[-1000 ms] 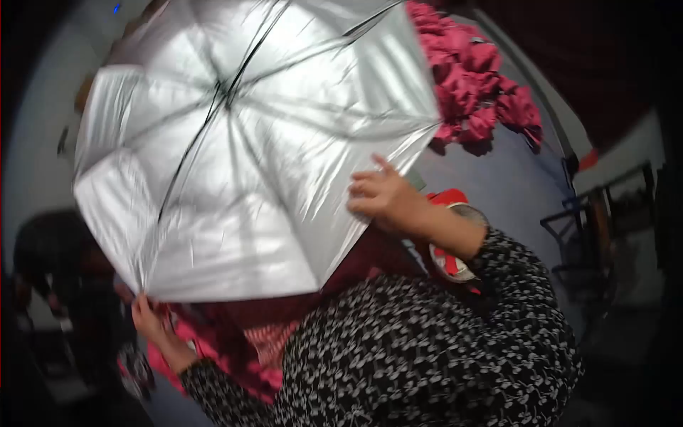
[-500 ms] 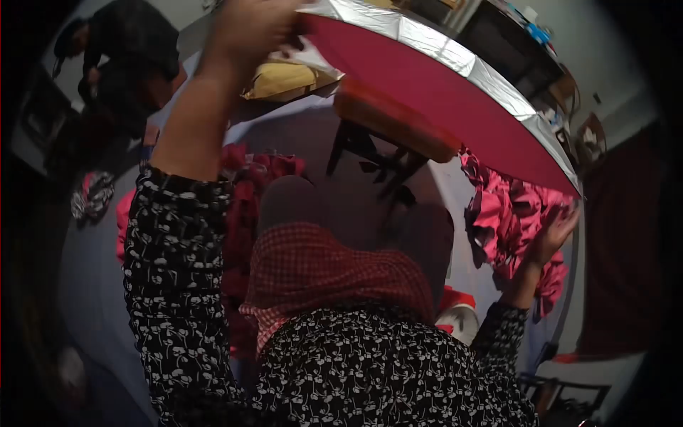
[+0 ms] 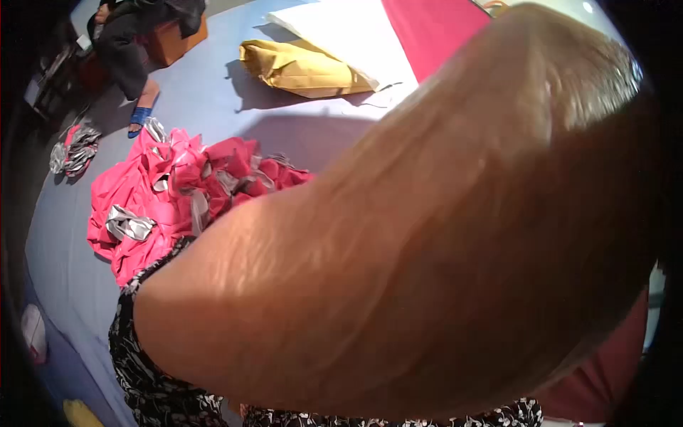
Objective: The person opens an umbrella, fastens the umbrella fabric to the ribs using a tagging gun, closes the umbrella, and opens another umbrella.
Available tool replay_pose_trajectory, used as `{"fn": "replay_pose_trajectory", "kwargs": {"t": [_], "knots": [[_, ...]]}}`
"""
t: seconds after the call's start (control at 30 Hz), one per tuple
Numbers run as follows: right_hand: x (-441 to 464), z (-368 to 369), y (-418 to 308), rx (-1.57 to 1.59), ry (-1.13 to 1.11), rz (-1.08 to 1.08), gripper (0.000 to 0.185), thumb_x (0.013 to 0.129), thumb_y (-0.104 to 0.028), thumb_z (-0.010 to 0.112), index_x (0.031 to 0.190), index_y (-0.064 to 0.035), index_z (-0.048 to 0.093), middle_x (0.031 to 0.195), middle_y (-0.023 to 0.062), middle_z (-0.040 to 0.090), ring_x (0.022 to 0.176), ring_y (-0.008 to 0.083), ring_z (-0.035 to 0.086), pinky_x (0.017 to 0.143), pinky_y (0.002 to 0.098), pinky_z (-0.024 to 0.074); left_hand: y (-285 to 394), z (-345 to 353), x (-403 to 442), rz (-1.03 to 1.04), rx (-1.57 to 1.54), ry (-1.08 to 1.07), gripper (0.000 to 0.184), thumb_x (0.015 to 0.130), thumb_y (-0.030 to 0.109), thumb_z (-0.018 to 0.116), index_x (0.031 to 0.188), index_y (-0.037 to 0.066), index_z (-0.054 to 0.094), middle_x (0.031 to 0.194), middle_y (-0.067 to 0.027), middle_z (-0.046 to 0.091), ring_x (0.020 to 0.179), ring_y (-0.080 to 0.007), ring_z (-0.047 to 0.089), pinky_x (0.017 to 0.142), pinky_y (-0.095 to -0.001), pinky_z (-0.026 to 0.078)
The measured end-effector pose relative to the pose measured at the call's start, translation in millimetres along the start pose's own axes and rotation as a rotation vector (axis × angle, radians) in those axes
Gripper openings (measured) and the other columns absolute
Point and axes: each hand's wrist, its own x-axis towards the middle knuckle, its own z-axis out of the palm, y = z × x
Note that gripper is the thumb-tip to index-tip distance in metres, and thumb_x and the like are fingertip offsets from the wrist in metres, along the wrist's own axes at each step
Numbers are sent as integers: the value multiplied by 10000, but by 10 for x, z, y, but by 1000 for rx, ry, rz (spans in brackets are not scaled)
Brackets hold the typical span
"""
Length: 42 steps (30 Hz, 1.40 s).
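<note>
My left forearm and hand fill much of the view, very close to the camera and slanting up to the right. The fingers are hidden, so what they hold cannot be made out. Behind the arm at the top, a pink panel shows beside a bright white sheet. A heap of pink fabric pieces with silvery undersides lies left of my forearm. My right hand is out of sight.
A folded yellow cloth lies on the pale blue floor covering. A seated person in dark clothes is at upper left, by an orange-brown box. A silver and pink bundle lies at far left.
My left arm has swung across to the right, close to the camera. The silver-edged pink panel is now mostly covered, and my right hand has left view. The camera view has shifted.
</note>
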Motion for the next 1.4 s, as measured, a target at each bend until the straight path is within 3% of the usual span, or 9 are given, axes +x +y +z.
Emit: {"fn": "replay_pose_trajectory", "kwargs": {"t": [0.13,0.33,0.5,0.77,0.83,1.13,1.27,1.4], "knots": [[586,441,-3,-9,-31,137,374,879,-227,578,1204,-45,549,1138,124,598,1031,220,581,841,325,478,-171,-175,49,-5,19,-31,133,800,20,512,696,3,592,564,-30,546,456,-75,461,433,-233,373],[603,703,19,140,0,235,403,874,-214,585,1230,-37,519,1163,125,584,1053,218,568,858,328,469,-178,-284,-39,-23,60,-50,110,773,10,526,681,9,586,553,-21,532,448,-74,444,427,-231,351],[-99,396,-113,554,126,124,431,869,-202,592,1252,-31,493,1183,125,572,1071,217,558,873,330,461,-74,-286,-212,-34,125,29,94,750,1,538,668,14,581,543,-13,521,441,-72,429,422,-230,333],[-1445,-151,-480,1115,148,-23,479,862,-185,602,1287,-21,452,1216,127,554,1100,214,542,896,334,448,265,-84,-467,-53,188,107,78,719,-11,554,650,20,574,530,-2,505,432,-70,409,414,-228,308],[-1580,-210,-605,1167,146,-73,492,861,-180,604,1296,-19,442,1224,127,549,1107,214,538,902,335,444,331,13,-521,-105,207,192,192,760,5,595,601,3,489,513,-36,463,457,-81,435,438,-254,346],[-1663,-356,-1120,1219,127,-295,552,853,-160,616,1336,-7,396,1261,129,529,1140,211,520,928,339,430,384,220,-733,-128,357,168,162,779,29,601,643,-6,519,520,-51,475,481,-86,449,456,-265,365],[-1565,-519,-1252,1192,78,-371,580,849,-151,621,1353,-2,376,1278,129,519,1155,210,512,940,341,423,446,192,-737,-293,328,244,161,786,35,596,648,-5,526,533,-64,501,492,-82,449,466,-273,379],[-1447,-577,-1558,1167,77,-465,608,846,-142,626,1371,3,355,1294,130,510,1169,208,504,952,343,417,543,210,-728,-144,416,287,161,793,42,595,651,-6,535,548,-71,520,504,-78,452,475,-268,390]]}}
